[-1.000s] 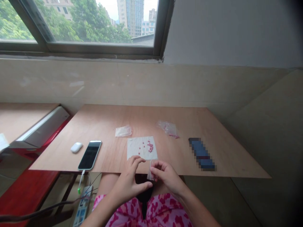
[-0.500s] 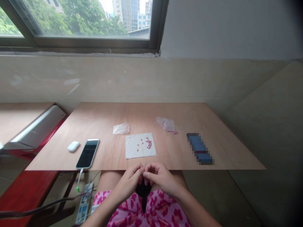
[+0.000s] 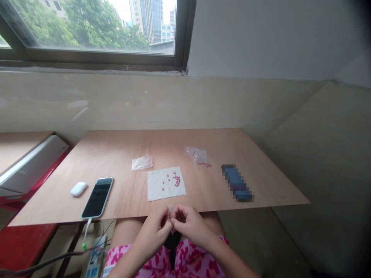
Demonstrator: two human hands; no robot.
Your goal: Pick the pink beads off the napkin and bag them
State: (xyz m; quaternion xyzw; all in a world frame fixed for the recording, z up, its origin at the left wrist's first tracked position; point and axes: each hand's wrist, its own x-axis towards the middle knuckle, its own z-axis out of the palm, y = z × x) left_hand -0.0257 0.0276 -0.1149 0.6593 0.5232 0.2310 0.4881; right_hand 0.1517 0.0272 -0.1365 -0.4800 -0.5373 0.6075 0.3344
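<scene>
Left hand [image 3: 155,228] joined right hand [image 3: 189,224] at table [image 3: 162,146], window [image 3: 98,27] beyond

Soft daylight from window [image 3: 95,31], upper left; glare streaks on tiled wall [image 3: 162,102]; upper-right corner darkened; blue oblong object [image 3: 237,183] pixelated.

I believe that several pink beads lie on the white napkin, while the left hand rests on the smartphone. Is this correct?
Not quite: the head view shows the left hand meeting the right hand near the front edge of the table, away from the smartphone. Several pink beads do lie on the white napkin.
</scene>
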